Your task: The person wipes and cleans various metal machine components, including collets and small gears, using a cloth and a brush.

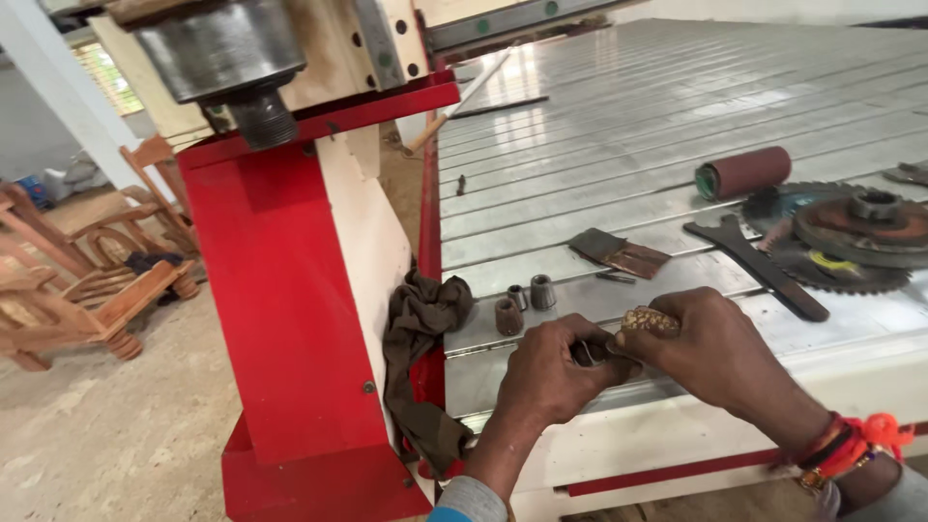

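Both hands (628,362) on small metal part (586,352)

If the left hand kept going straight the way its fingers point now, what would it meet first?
The left hand points right, straight at the right hand. The two already meet around a small dark metal piece held between them, so it would hit that piece and the right hand's fingers first.

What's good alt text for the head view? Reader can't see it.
Two hands meet at the near edge of a grey metal machine table: the left hand grips a small dark metal part, the right hand pinches a rusty brown piece against it. Three small metal sleeves, a black wrench, saw blades and a dark rag lie nearby.
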